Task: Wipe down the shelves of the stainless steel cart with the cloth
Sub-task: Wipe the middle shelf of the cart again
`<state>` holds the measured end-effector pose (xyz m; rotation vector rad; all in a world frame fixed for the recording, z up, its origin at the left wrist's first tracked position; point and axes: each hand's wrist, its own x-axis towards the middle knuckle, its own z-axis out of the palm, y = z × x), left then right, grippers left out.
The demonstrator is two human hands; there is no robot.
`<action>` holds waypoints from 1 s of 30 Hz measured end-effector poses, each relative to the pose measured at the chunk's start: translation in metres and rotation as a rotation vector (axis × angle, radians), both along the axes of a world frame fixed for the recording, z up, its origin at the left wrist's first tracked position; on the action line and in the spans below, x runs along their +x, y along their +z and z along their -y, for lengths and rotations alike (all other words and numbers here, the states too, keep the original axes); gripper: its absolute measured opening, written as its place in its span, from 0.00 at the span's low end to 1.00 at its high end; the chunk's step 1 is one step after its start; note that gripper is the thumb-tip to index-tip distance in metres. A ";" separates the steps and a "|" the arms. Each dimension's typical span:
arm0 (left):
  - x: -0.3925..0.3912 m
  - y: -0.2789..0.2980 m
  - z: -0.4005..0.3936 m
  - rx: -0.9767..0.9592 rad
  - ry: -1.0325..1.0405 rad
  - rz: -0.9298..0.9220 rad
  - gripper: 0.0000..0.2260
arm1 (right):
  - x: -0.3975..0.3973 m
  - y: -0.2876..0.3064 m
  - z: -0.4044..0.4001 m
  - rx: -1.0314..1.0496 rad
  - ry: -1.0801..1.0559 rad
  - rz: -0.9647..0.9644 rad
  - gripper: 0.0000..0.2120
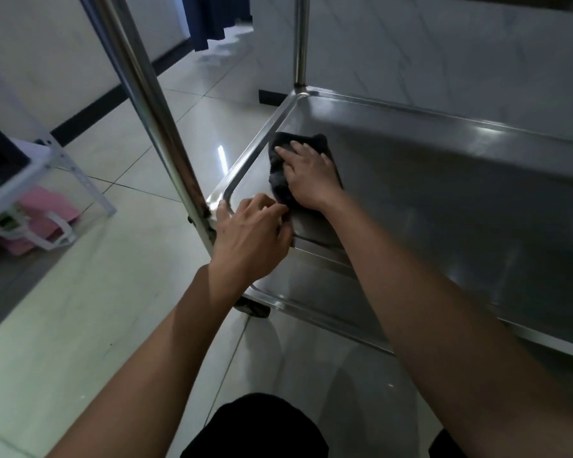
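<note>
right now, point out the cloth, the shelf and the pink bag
cloth point(277, 183), head view, dark fold left of the right hand
shelf point(444, 200), head view, bare steel surface
pink bag point(45, 203), head view, its pink side

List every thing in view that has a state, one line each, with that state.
cloth: bunched, lying flat on the shelf near its left end, pressed down.
right hand: fingers straight, pressing on the cloth.
left hand: fingers curled at the shelf's front left corner, next to the cloth; whether it pinches the cloth is unclear.
shelf: bare steel, shiny.
cart post: upright, at the corner.
</note>
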<state>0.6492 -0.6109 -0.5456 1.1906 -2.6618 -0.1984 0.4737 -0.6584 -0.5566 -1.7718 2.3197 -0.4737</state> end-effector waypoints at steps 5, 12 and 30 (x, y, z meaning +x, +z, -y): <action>-0.023 0.009 -0.008 0.004 0.059 0.059 0.14 | -0.040 -0.002 -0.046 -0.017 -0.102 0.015 0.23; -0.096 0.020 -0.044 0.042 -0.120 0.066 0.17 | -0.107 -0.004 -0.124 -0.048 -0.246 0.034 0.22; -0.198 0.006 -0.089 0.074 -0.377 0.070 0.17 | -0.225 -0.008 -0.270 -0.028 -0.552 -0.013 0.22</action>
